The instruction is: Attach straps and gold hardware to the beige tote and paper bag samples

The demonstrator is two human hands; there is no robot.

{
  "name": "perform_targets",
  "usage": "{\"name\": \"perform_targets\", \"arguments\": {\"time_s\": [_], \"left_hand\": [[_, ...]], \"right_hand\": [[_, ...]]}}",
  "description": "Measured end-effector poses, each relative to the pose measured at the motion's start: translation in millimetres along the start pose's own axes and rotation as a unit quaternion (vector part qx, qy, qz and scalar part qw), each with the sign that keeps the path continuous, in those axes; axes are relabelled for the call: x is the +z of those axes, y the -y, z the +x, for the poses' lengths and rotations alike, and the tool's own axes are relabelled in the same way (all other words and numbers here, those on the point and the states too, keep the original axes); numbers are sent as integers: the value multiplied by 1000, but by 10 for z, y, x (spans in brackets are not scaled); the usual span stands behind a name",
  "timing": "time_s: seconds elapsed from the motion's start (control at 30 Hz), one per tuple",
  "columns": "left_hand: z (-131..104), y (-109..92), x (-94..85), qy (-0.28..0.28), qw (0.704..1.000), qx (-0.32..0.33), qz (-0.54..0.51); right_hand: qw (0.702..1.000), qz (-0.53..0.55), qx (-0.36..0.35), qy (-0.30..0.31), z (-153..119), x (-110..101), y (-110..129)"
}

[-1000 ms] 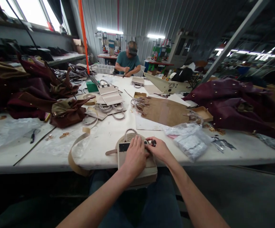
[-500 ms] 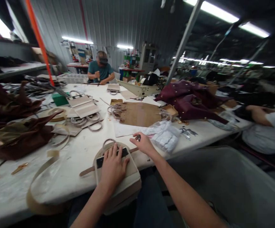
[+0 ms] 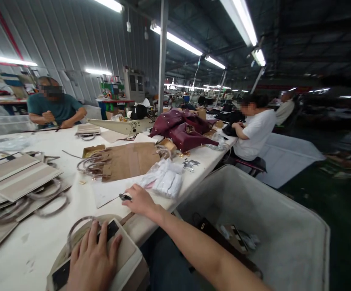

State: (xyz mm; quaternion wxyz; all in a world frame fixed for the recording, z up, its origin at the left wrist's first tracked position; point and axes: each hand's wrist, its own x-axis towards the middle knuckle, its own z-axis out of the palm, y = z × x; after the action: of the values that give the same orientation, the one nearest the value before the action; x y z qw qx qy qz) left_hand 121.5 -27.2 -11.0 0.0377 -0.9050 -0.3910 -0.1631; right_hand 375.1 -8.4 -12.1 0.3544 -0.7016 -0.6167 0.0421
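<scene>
Beige bag [image 3: 129, 249] near left; handle [image 3: 76, 224] looks on, strap [image 3: 128, 218] looks loose; left hand [image 3: 93, 258] rests flat on it, fingers apart; right hand [image 3: 139, 199] pinches a small dark thing [image 3: 125, 197].

Worktop [image 3: 39, 238]: pale surface. Cream bag [image 3: 130, 258] overhangs near edge; plastic packet [image 3: 168, 182] lies just inside it, burgundy leather [image 3: 190, 131] farther along. Beige bags [image 3: 26, 173] stacked well inside that edge.

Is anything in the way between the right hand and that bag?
Just a brown strap, poking out beside the bag toward the right hand. The left hand lies on the bag, covering part of its black strip.
</scene>
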Motion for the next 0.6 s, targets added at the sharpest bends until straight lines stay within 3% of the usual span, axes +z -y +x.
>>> {"name": "perform_targets", "arguments": {"time_s": [0.13,0.27,0.37,0.47,0.6], "left_hand": [[12,-18,-2,-2,1000,-10,-21],[31,-53,-5,5,999,-32,-36],[27,-51,11,11,998,-41,-38],[7,-16,57,16,999,-26,-36],[-11,37,131,17,999,-22,-26]], "right_hand": [[995,32,13,-94,-142,-740,-308],[974,-78,163,-139,-303,-1711,-1096],[952,-131,239,-138,-381,-2255,-1734],[939,-165,284,-102,-384,-2465,-2167],[934,-182,304,-51,-251,-2349,-2437]]}}
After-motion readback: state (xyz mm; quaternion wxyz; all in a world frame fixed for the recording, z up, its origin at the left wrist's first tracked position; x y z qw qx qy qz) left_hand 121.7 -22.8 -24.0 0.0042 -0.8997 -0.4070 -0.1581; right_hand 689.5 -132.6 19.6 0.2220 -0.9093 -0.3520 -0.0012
